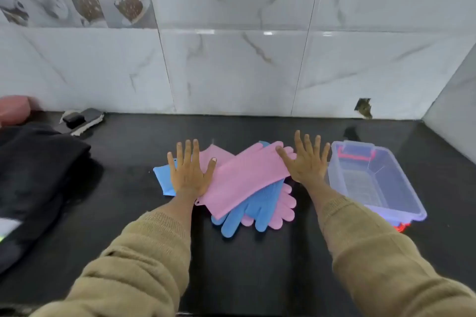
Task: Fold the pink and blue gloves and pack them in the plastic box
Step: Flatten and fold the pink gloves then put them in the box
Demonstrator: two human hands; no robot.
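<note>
the pink and blue gloves lie in a crossed, overlapping pile at the centre of the black counter [231,265]. the top pink glove [244,177] runs diagonally across the blue glove [247,208]; a second pink glove [286,206] shows its fingers beneath. the left hand [189,172] lies flat, fingers spread, on the pile's left side. the right hand [306,162] lies flat, fingers spread, on its right end. the plastic box [409,203] stands uncovered just right of the pile.
</note>
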